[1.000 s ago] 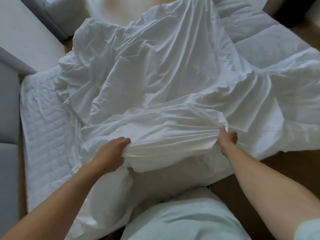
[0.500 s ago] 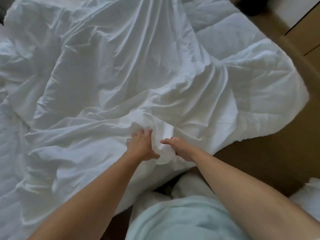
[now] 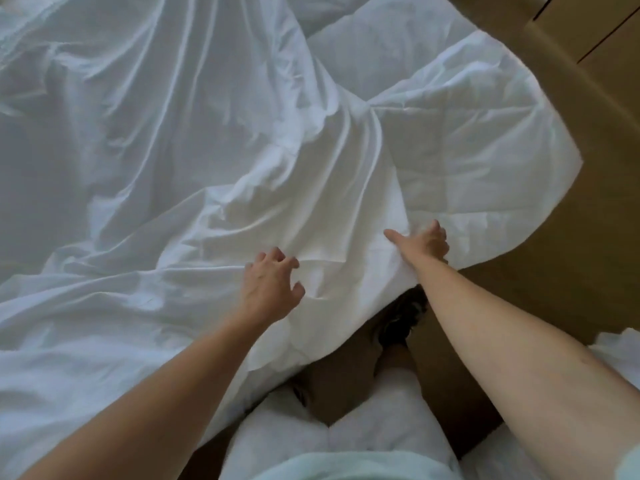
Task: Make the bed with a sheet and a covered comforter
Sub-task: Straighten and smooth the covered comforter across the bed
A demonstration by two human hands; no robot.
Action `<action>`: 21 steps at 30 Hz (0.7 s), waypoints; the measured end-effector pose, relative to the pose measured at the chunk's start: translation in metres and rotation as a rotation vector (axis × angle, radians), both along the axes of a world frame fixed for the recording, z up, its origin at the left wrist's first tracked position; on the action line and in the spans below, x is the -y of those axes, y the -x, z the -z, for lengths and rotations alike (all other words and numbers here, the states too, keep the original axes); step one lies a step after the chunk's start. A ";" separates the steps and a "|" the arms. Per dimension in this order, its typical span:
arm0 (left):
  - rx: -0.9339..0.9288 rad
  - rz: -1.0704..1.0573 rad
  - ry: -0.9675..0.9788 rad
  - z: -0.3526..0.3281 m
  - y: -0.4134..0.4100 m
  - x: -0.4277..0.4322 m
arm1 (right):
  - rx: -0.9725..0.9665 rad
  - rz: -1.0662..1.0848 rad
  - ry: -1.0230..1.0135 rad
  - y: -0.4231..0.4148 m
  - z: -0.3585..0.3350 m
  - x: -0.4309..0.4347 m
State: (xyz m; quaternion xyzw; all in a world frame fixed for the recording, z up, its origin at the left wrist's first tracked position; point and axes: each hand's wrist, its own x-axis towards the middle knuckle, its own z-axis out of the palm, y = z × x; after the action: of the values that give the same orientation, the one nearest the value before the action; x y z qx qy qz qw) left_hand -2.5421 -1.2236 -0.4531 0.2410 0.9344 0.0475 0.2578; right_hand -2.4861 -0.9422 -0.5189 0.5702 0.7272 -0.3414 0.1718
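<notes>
A thin, wrinkled white duvet cover [image 3: 194, 143] lies spread over most of the bed. The thicker quilted white comforter [image 3: 478, 133] shows from under it on the right and hangs over the bed's edge toward the floor. My left hand [image 3: 270, 289] hovers on the cover near its front edge with bent, spread fingers that hold nothing. My right hand [image 3: 424, 242] is at the seam where cover meets comforter. Its thumb lies on top pointing left, and its fingers curl round the cover's edge.
Brown wooden floor [image 3: 571, 244] runs along the bed's right side and under me. A wooden cabinet [image 3: 609, 32] stands at the top right. My dark shoe [image 3: 398, 323] shows beside the hanging edge. More white fabric [image 3: 616, 358] lies at the right margin.
Both hands let go of the bunched cover edge and moved apart. The right hand went right to the cover's edge by the comforter. The view shifted right and closer.
</notes>
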 end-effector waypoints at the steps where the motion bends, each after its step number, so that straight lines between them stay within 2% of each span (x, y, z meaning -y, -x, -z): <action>1: 0.020 0.002 -0.003 0.005 0.000 -0.023 | -0.018 -0.015 0.048 0.006 0.012 -0.016; 5: 0.285 -0.101 0.125 0.030 -0.010 -0.096 | -0.242 -0.169 0.280 0.012 0.043 -0.048; 7: 0.343 -0.116 0.217 0.043 -0.016 -0.123 | -0.330 -0.221 0.395 0.010 0.044 -0.058; 11: 0.343 -0.202 0.269 0.057 -0.014 -0.161 | -0.349 0.031 0.736 -0.010 0.045 -0.110; 16: 0.279 -0.248 0.364 0.065 -0.003 -0.174 | -0.389 0.243 0.772 -0.028 0.042 -0.196; 18: 0.264 -0.260 0.356 0.065 -0.001 -0.183 | -0.414 0.309 0.970 -0.022 0.028 -0.208; 21: 0.212 -0.362 0.223 0.060 -0.013 -0.204 | -0.396 0.250 1.246 -0.017 0.007 -0.202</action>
State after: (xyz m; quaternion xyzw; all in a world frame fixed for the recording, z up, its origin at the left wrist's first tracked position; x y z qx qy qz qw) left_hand -2.5291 -1.0192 -0.5134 0.0334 0.9296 0.0142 0.3668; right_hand -2.4695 -0.7405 -0.5263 0.3710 0.3399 -0.8136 0.2913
